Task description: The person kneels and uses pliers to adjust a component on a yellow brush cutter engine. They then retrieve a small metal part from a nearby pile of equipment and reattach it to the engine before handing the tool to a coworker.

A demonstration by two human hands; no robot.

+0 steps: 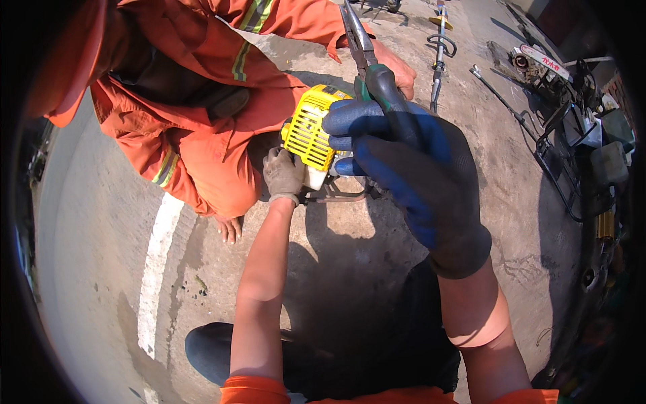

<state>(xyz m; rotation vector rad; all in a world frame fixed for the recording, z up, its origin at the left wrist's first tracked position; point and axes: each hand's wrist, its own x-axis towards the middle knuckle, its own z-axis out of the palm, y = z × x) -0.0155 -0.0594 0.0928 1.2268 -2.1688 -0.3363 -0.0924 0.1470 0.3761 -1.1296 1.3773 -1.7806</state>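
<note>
My right hand [417,168], in a blue and black glove, is closed round the dark green and black handles of a pair of long-nose pliers [360,44]. The pliers are raised close to the camera with their jaws pointing up and away. Below and to the left is a small engine [311,128] with a slotted yellow cover and a whitish lower part. My left hand [282,174], in a greyish glove, grips the engine's lower left side with curled fingers. My right glove hides the engine's right side.
A person in orange workwear [202,135] crouches at the left, one hand [397,71] beyond the pliers. A long-shafted tool [439,54] lies on the concrete at the far right. Nearer the right edge are a chainsaw [538,60], a black frame [558,168] and a translucent container [609,163].
</note>
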